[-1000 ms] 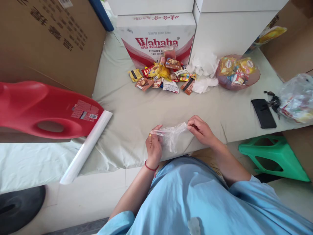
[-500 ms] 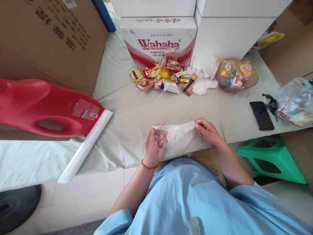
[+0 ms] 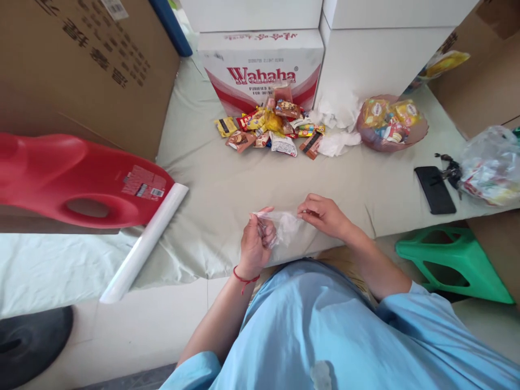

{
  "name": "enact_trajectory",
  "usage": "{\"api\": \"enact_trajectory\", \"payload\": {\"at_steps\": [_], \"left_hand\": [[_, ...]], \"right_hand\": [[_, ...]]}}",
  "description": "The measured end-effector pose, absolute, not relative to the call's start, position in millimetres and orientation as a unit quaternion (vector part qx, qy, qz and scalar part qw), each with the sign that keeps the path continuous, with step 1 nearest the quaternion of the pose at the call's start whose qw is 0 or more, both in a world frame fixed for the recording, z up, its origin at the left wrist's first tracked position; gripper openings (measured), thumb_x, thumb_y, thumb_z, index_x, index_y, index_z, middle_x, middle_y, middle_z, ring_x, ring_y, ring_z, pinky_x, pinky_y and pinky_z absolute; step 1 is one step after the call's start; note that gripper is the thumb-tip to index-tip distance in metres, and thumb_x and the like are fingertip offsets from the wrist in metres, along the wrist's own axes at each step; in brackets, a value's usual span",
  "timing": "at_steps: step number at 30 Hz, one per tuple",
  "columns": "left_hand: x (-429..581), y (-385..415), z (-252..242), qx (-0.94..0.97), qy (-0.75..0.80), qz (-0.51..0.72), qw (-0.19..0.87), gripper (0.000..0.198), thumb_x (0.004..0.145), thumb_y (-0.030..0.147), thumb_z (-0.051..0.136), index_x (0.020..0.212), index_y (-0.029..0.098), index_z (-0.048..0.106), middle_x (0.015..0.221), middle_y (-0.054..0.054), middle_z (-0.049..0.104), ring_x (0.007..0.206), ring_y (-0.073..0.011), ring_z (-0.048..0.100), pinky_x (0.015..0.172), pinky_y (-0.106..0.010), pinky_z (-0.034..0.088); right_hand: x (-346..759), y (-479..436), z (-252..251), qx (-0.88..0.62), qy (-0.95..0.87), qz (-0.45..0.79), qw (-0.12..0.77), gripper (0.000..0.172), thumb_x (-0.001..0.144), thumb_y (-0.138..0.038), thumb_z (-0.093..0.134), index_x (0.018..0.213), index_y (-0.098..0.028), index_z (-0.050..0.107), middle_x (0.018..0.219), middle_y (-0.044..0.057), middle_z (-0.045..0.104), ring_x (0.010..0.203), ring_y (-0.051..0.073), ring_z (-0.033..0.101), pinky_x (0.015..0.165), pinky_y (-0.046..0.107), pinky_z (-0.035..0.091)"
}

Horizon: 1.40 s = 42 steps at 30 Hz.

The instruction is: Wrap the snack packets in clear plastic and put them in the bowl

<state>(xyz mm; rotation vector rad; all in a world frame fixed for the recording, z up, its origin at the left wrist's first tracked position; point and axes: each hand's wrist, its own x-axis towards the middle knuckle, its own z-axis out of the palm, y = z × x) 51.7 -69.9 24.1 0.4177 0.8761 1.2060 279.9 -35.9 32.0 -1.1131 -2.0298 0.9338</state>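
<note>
A thin, clear plastic bag (image 3: 285, 227) is stretched between my hands, just above the near edge of the cloth-covered surface. My left hand (image 3: 255, 244), with a red string at the wrist, grips one end, and its fingers show through the film. At the other end, my right hand (image 3: 323, 215) pinches the bag's edge between thumb and fingertips. Beyond them lies a pile of wrapped snacks (image 3: 271, 127) against a Wahaba carton (image 3: 260, 70). Crumpled white plastic bags (image 3: 339, 122) sit beside the pile.
At right are a pink bowl (image 3: 382, 142) of packets, a black phone (image 3: 434, 189) and a filled clear bag (image 3: 493, 168). On the left, a white roll (image 3: 144, 244) lies against a red jug (image 3: 81, 179). A green stool (image 3: 455, 260) stands below the right edge.
My right hand has moved left, closer to my left hand, and the bag between them is shorter and more bunched. My left hand stays nearly in place.
</note>
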Motion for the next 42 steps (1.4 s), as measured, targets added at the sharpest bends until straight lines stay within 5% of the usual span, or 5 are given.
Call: {"api": "enact_trajectory", "payload": {"at_steps": [10, 26, 32, 36, 42], "left_hand": [[45, -69, 17, 0.212, 0.388, 0.528, 0.725, 0.057, 0.085, 0.068, 0.074, 0.111, 0.017, 0.075, 0.057, 0.009, 0.038, 0.044, -0.0041, 0.024, 0.040, -0.017, 0.021], [33, -61, 13, 0.207, 0.433, 0.553, 0.681, 0.054, 0.090, 0.065, 0.070, 0.111, 0.017, 0.075, 0.061, 0.008, 0.041, 0.044, -0.0039, 0.024, 0.039, -0.016, 0.023], [39, -62, 18, 0.230, 0.422, 0.541, 0.690, 0.054, 0.090, 0.066, 0.070, 0.112, 0.016, 0.075, 0.060, 0.008, 0.039, 0.044, -0.0044, 0.024, 0.040, -0.017, 0.023], [38, -64, 20, 0.236, 0.431, 0.553, 0.673, 0.052, 0.090, 0.064, 0.070, 0.111, 0.017, 0.074, 0.061, 0.008, 0.041, 0.044, -0.0045, 0.025, 0.040, -0.017, 0.023], [28, -63, 17, 0.195, 0.453, 0.570, 0.657, 0.048, 0.093, 0.060, 0.069, 0.109, 0.015, 0.073, 0.063, 0.007, 0.045, 0.044, -0.0037, 0.029, 0.039, -0.016, 0.023]], "right_hand": [[286, -33, 27, -0.437, -0.753, 0.376, 0.317, 0.023, 0.098, -0.040, 0.067, 0.112, -0.023, 0.074, 0.076, -0.002, 0.057, 0.063, 0.013, 0.051, 0.065, 0.027, 0.040], [309, -46, 35, -0.450, -0.722, 0.378, 0.366, 0.025, 0.102, -0.045, 0.061, 0.091, -0.024, 0.069, 0.087, 0.004, 0.060, 0.071, 0.016, 0.054, 0.066, 0.030, 0.044], [290, -37, 21, -0.464, -0.750, 0.355, 0.311, 0.026, 0.097, -0.041, 0.067, 0.118, -0.026, 0.073, 0.084, 0.001, 0.062, 0.066, 0.014, 0.054, 0.067, 0.028, 0.043], [275, -32, 14, -0.422, -0.788, 0.342, 0.288, 0.024, 0.103, -0.037, 0.056, 0.100, -0.024, 0.076, 0.088, 0.004, 0.065, 0.077, 0.017, 0.061, 0.072, 0.029, 0.047], [287, -43, 22, -0.444, -0.745, 0.312, 0.387, 0.027, 0.102, -0.044, 0.058, 0.095, -0.027, 0.078, 0.095, 0.008, 0.069, 0.081, 0.020, 0.065, 0.072, 0.034, 0.053]]}}
